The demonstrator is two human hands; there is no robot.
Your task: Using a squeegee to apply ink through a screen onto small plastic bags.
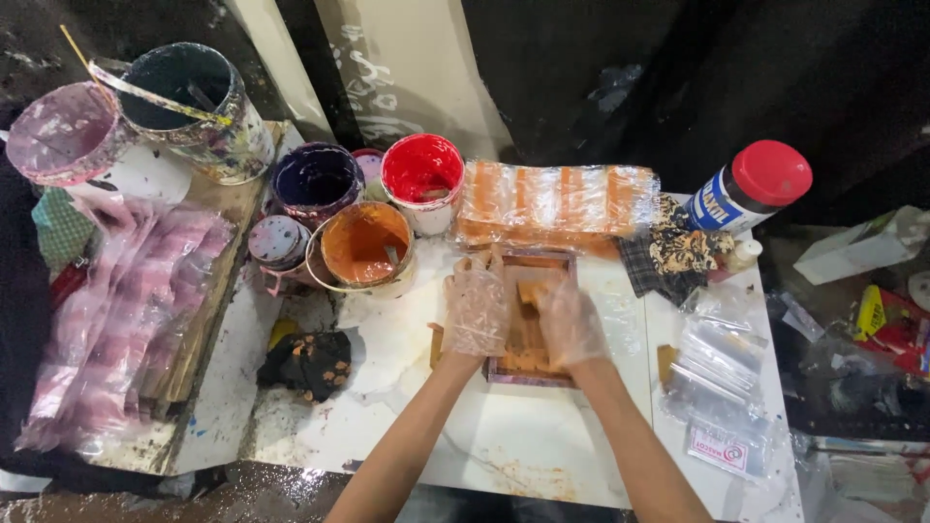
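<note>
The white worktable [542, 436] carries everything, and near its middle lies a small wooden screen frame [528, 320] stained orange, directly below a plastic-wrapped stack of orange-striped pieces [557, 201]. Both hands wear thin clear gloves: the left hand [475, 312] lies flat with fingers spread, pressing on the frame's left rail, while the right hand [570, 324] is curled round a small orange scraper [530, 291] inside the frame. To do this pass well, I judge the left palm should pin the frame hard so it cannot skid, and the scraper should travel in one even pull at steady tilt, keeping ink off the rails. Counted from large to small: two big spattered buckets, one dark [189, 107] and one pink [63, 131]; three open ink tubs, orange [363, 247], red [423, 174] and purple [315, 182]; one red-capped jar [756, 189]; two patterned rags, one by the jar [678, 250] and one dark at the table's left [310, 360]
</note>
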